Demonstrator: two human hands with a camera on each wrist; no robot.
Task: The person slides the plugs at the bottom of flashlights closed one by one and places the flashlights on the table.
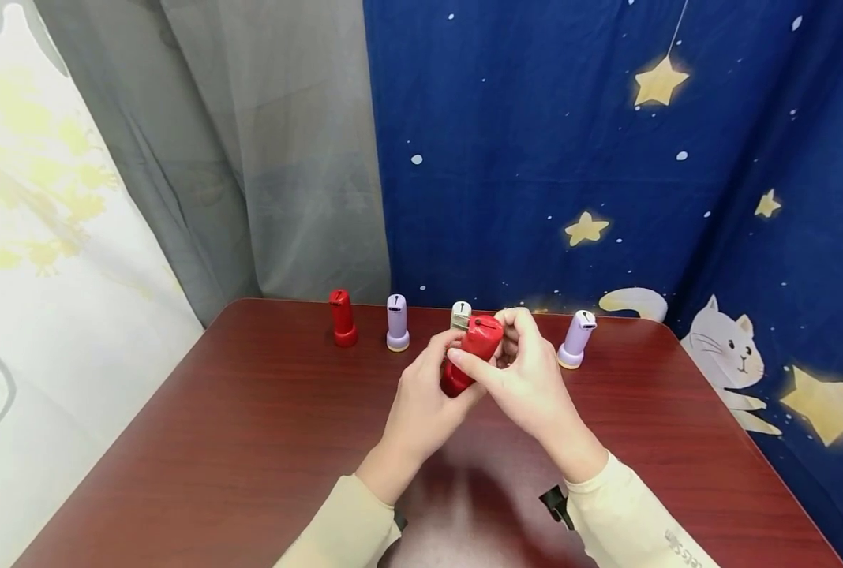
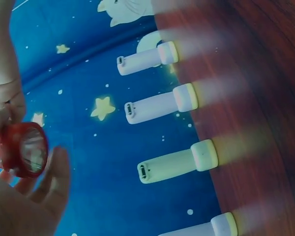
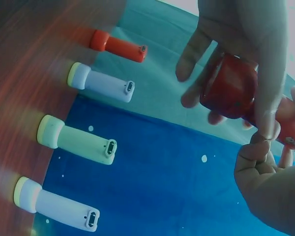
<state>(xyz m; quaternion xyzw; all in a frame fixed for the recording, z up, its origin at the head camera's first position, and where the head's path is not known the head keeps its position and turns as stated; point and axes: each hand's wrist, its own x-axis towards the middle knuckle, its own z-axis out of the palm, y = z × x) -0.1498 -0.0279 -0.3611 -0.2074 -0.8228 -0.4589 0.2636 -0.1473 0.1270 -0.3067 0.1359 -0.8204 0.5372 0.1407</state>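
A red flashlight [image 1: 481, 341] is held above the table in front of me, gripped by both hands. My left hand [image 1: 421, 398] wraps around its lower body, and the lens end of this flashlight [image 2: 33, 150] shows beyond the fingers in the left wrist view. My right hand [image 1: 538, 386] has its fingers curled at the tail end, with the thumb laid across the body. What the right fingertips do on the far side is partly hidden. Behind the hands stands a pale green flashlight [image 3: 83, 142], its lower part covered in the head view.
Along the table's back edge stand another red flashlight [image 1: 342, 318], a purple flashlight [image 1: 397, 323] to its right and a purple one [image 1: 576, 339] at the far right. One more purple flashlight [image 2: 157, 104] is hidden behind my hands in the head view. Curtains [image 1: 492, 158] hang behind the table [image 1: 265, 442].
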